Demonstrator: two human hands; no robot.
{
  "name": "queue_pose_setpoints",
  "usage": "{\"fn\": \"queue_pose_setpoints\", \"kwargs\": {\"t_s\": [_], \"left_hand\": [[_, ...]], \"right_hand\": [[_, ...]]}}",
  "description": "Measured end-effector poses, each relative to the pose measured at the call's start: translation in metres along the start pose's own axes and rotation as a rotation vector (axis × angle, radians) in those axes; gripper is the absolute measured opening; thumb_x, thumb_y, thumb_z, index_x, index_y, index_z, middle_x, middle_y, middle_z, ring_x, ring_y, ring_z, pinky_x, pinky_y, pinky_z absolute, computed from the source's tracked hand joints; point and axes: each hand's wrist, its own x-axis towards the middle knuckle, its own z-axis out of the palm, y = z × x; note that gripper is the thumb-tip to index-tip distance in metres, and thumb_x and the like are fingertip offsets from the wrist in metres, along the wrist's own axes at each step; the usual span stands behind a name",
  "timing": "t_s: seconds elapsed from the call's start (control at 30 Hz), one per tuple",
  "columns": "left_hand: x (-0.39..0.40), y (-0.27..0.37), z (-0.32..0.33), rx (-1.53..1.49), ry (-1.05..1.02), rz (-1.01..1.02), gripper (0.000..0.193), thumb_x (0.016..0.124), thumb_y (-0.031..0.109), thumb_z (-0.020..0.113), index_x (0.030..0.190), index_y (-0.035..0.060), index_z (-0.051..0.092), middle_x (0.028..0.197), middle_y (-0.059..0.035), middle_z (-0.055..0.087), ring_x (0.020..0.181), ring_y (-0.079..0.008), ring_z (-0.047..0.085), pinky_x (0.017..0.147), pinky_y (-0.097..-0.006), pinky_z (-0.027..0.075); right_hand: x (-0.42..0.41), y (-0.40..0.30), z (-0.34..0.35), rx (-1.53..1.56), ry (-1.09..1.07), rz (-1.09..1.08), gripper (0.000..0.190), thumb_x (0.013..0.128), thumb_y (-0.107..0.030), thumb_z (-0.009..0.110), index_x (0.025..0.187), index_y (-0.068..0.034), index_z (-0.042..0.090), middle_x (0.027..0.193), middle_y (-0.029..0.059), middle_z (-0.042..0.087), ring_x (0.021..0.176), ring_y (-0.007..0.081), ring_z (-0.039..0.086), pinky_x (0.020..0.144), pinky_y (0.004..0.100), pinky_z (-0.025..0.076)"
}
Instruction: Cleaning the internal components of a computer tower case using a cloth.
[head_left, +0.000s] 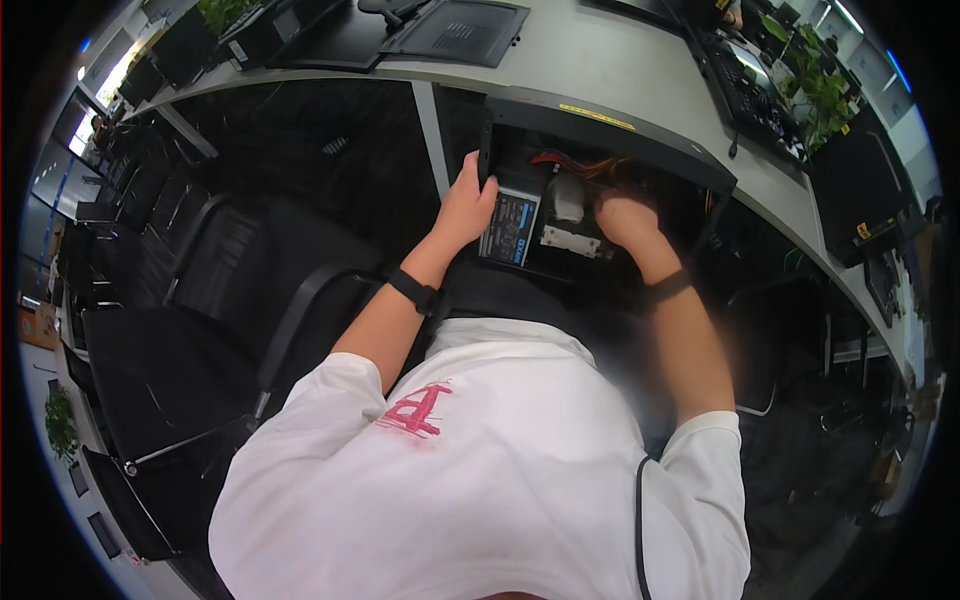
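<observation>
An open black desktop computer case (615, 124) leans by the desk's front edge, over the lap, with its inside facing me. My left hand (471, 199) grips the case's left edge, beside a power supply unit (510, 229) that bears a printed label. My right hand (628, 216) is inside the case, its fingers curled near the cables; whether it holds something is hidden. Red, orange and dark cables (577, 163) run above a pale, blocky part (568, 199). Under that sits a silvery metal plate or bracket (571, 241).
On the grey desk (615, 52) lie a black perforated case panel (457, 34) and, at the right, a keyboard (750, 97). A monitor (859, 187) stands farther right. Black office chairs (247, 262) are at the left.
</observation>
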Motion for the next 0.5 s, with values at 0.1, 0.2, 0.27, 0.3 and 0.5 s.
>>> {"fn": "queue_pose_setpoints", "kwargs": {"t_s": [0.1, 0.2, 0.27, 0.3, 0.5], "left_hand": [[0.002, -0.001, 0.002, 0.013, 0.030, 0.013, 0.046, 0.091, 0.021, 0.047, 0.130, 0.0012, 0.034, 0.104, -0.0300, 0.058, 0.100, -0.0466, 0.055, 0.084, -0.0441, 0.044], [0.003, 0.003, 0.001, -0.012, 0.019, -0.002, 0.043, 0.090, 0.020, 0.046, 0.128, 0.0027, 0.035, 0.110, -0.0281, 0.056, 0.102, -0.0463, 0.054, 0.082, -0.0470, 0.044], [0.004, 0.002, 0.002, -0.004, 0.018, -0.016, 0.043, 0.090, 0.020, 0.046, 0.128, 0.0026, 0.036, 0.110, -0.0285, 0.056, 0.102, -0.0463, 0.054, 0.083, -0.0469, 0.044], [0.004, 0.003, 0.003, 0.003, 0.016, -0.028, 0.043, 0.090, 0.020, 0.046, 0.128, 0.0026, 0.036, 0.110, -0.0288, 0.056, 0.102, -0.0463, 0.054, 0.083, -0.0468, 0.044], [0.003, -0.002, 0.006, 0.028, 0.057, 0.017, 0.046, 0.090, 0.020, 0.045, 0.130, 0.0009, 0.035, 0.111, -0.0307, 0.056, 0.104, -0.0467, 0.054, 0.086, -0.0465, 0.043]], "right_hand": [[-0.001, 0.014, -0.020, 0.401, -0.209, 0.108, 0.032, 0.087, -0.028, 0.051, 0.099, -0.003, 0.066, 0.097, 0.0177, 0.066, 0.093, 0.0386, 0.060, 0.085, 0.0409, 0.047], [-0.015, 0.024, -0.042, 0.807, -0.195, 0.124, 0.036, 0.092, -0.030, 0.051, 0.102, 0.001, 0.064, 0.090, 0.0112, 0.067, 0.084, 0.0244, 0.064, 0.080, 0.0333, 0.048], [-0.028, 0.027, -0.051, 1.038, -0.181, 0.179, 0.037, 0.094, -0.031, 0.051, 0.102, 0.003, 0.064, 0.088, 0.0069, 0.066, 0.083, 0.0188, 0.063, 0.079, 0.0308, 0.047], [-0.034, 0.028, -0.056, 1.266, -0.093, 0.155, 0.037, 0.096, -0.030, 0.050, 0.103, 0.003, 0.064, 0.089, 0.0040, 0.064, 0.084, 0.0148, 0.061, 0.080, 0.0285, 0.046], [-0.057, 0.038, -0.099, 1.891, -0.022, 0.138, 0.034, 0.099, -0.029, 0.047, 0.106, 0.000, 0.063, 0.096, 0.0034, 0.064, 0.089, 0.0106, 0.059, 0.082, 0.0250, 0.046]]}}
